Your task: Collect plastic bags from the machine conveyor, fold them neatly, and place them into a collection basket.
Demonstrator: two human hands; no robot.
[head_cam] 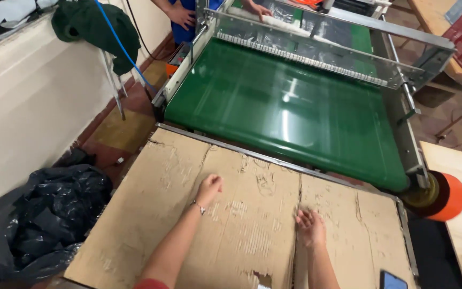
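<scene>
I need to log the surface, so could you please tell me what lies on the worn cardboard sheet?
Both hands, left and right, rest on the worn cardboard sheet; whatever lies beneath is covered.

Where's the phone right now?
In the head view, the phone lies at the bottom right corner of the worn cardboard sheet, just right of the right hand and its forearm, below the orange roller end.

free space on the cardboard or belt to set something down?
Bare: worn cardboard sheet left of the left hand; the strip between it and the right hand; the patch from the right hand to the metal edge, short of the phone. The green belt is bare up to the clear guard. Crowded: beyond the guard, another person's hands.
</scene>
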